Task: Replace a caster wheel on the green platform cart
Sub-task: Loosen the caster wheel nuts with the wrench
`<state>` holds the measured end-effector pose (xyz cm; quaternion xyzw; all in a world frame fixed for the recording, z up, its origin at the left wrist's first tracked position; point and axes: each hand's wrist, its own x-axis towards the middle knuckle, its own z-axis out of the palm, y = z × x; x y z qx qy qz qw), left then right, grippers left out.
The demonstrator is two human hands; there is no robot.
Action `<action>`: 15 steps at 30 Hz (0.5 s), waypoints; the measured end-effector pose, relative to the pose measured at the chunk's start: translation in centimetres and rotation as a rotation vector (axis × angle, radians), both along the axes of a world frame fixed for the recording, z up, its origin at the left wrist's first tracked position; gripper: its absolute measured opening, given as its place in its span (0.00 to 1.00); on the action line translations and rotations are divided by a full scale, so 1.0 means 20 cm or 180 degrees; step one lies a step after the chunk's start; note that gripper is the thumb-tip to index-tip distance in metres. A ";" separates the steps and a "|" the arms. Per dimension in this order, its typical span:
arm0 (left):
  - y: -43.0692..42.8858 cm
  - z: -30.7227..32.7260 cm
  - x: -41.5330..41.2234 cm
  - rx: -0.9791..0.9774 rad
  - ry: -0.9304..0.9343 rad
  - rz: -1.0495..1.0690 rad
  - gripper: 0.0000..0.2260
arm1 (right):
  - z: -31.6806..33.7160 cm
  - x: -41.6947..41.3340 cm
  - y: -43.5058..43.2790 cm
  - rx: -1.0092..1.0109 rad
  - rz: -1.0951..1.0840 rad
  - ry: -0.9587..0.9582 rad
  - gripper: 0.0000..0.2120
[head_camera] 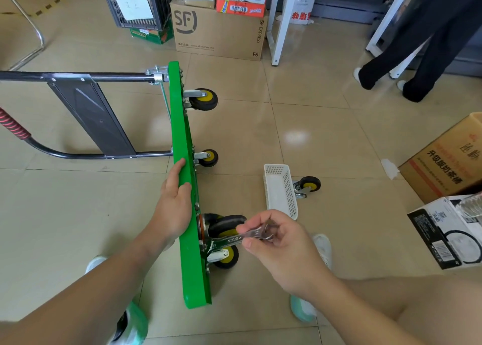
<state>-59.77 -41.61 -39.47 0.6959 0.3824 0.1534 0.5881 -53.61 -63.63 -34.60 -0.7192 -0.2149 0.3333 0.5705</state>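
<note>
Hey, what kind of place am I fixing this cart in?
Probably a storeroom or a shop's back room: shipping cartons and a plastic crate are stacked on the tiled floor, with more boxes at right.

Glossy beige tiled floor [300,115] with stacked cardboard boxes [219,31].

Green platform cart [187,214] stands on its side edge, yellow-hubbed casters [203,99] pointing right; loose caster wheel [307,185] lies apart, rightward

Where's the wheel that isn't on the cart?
In the head view, the loose caster wheel lies on the floor, just right of the white basket, which sits right of the green cart.
</note>
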 end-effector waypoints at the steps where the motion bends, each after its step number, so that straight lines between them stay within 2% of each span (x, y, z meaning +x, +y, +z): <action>1: 0.00 0.00 0.00 0.0026 0.0005 -0.0003 0.25 | 0.01 0.01 0.02 0.0018 0.0073 -0.0029 0.14; 11: 0.01 -0.01 0.01 0.0105 0.0039 -0.0014 0.24 | 0.05 0.08 0.13 -0.0046 0.0557 -0.0486 0.14; 15: 0.01 -0.01 0.01 0.0085 0.0046 0.0016 0.25 | 0.06 0.09 0.19 -0.0253 0.0744 -0.0656 0.10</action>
